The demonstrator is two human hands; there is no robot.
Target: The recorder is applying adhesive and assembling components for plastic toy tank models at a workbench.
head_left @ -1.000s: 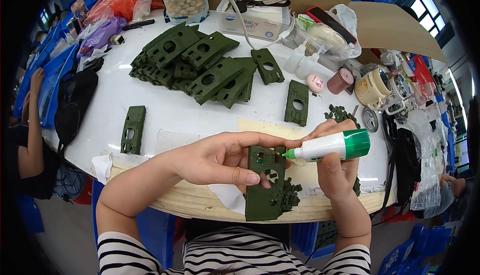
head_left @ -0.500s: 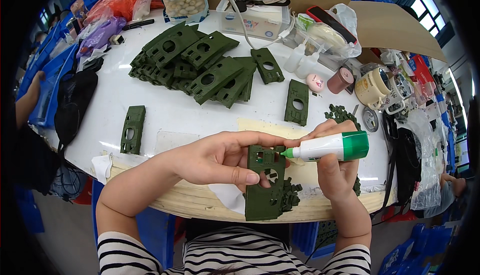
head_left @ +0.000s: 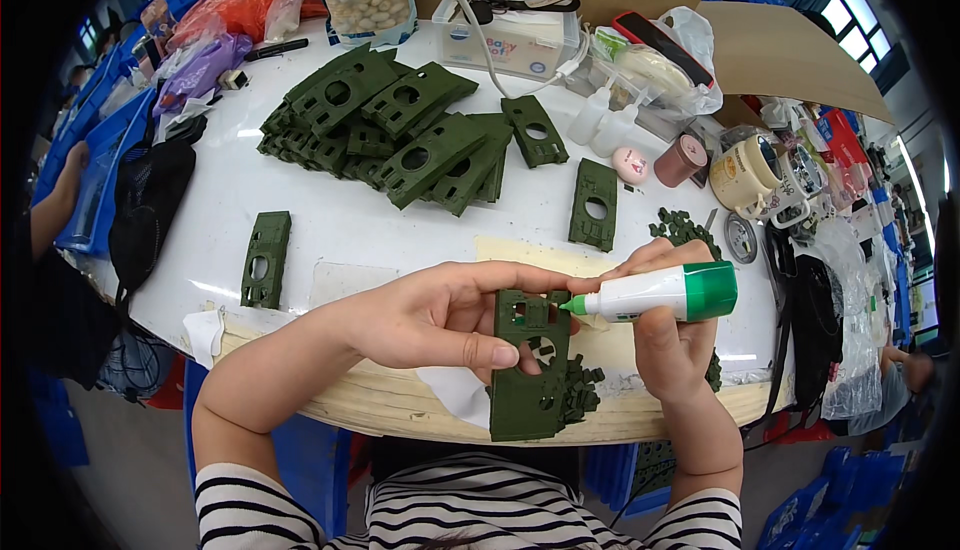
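Between thumb and fingers, my left hand [head_left: 440, 315] grips a dark green plastic tank hull [head_left: 525, 405] with a round hole, over the table's near edge. My right hand [head_left: 675, 345] is closed round a white glue bottle [head_left: 645, 293] with a green base. Its green nozzle points left and meets the hull's upper right corner, or nearly so; the exact contact is too small to tell. Just right of the hull lies a cluster of small green parts [head_left: 581, 390]. Part of the right fingers is hidden behind the bottle.
A heap of green hulls [head_left: 400, 130] fills the table's far middle. Single hulls lie at left [head_left: 266, 260] and right [head_left: 594, 205]. More small parts [head_left: 685, 228] sit beyond my right hand, near a tape roll [head_left: 740, 238], mugs [head_left: 745, 172] and dropper bottles [head_left: 613, 122].
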